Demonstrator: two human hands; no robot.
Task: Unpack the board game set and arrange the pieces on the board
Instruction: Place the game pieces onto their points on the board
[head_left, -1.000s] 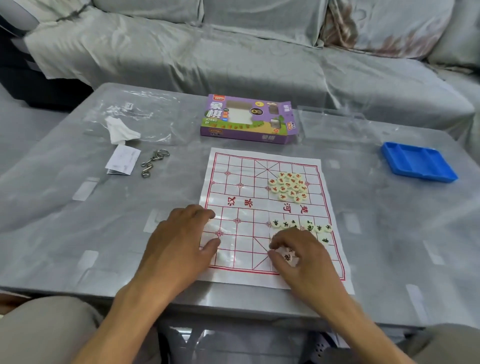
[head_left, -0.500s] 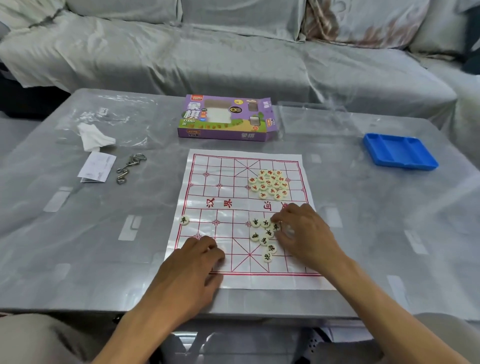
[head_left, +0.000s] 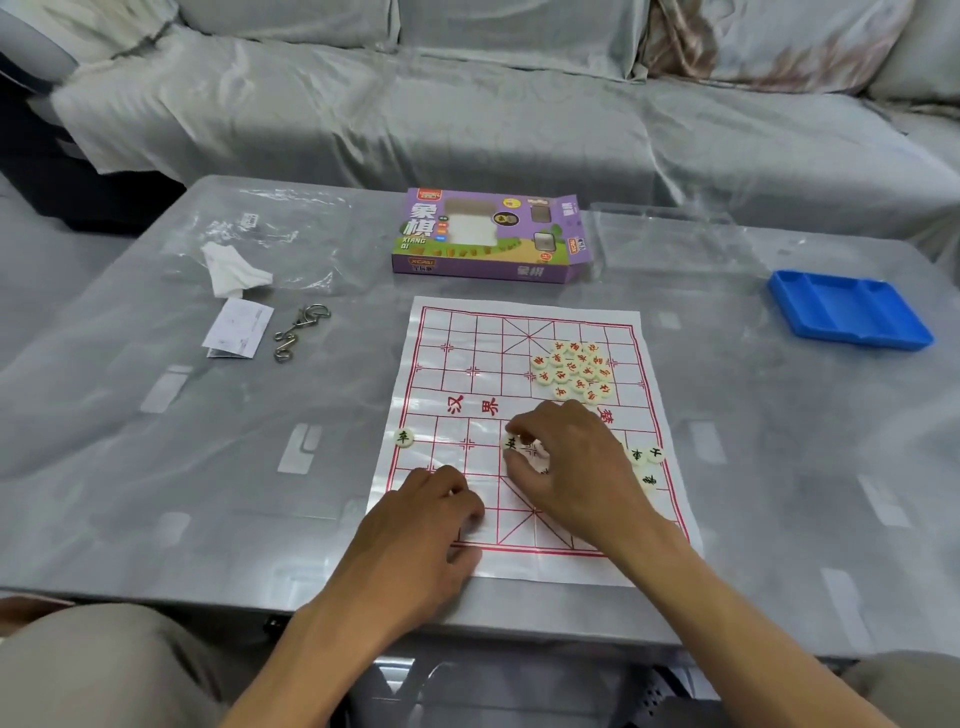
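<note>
I see the paper board (head_left: 467, 384) lying flat on the plastic-covered table (head_left: 156, 441), its red grid facing up. My right hand (head_left: 576, 473) sits over the near half of the board with the fingers curled down, and the fingertips pinch a pale round piece with a dark character (head_left: 510, 442) just beside a grid crossing; a few more pale pieces show under and beside the palm, though I cannot count them. My left hand (head_left: 421, 525) rests on the board's near-left corner with the fingers bent and pressed to the paper; I cannot tell whether it has a piece under it. 1 piece (head_left: 403, 436) sits alone on the board's left edge line. A tight cluster of red-lettered pieces (head_left: 574, 370) lies on the far-right part of the board, and 3 dark-lettered pieces (head_left: 647, 465) lie near the right edge. The purple game box (head_left: 491, 236) lies beyond the board, open at its right end. A blue tray (head_left: 852, 309) sits well apart on the right; a folded paper slip (head_left: 238, 330), metal ring puzzle (head_left: 301, 332) and crumpled white tissue (head_left: 234, 270) lie on the left.
</note>
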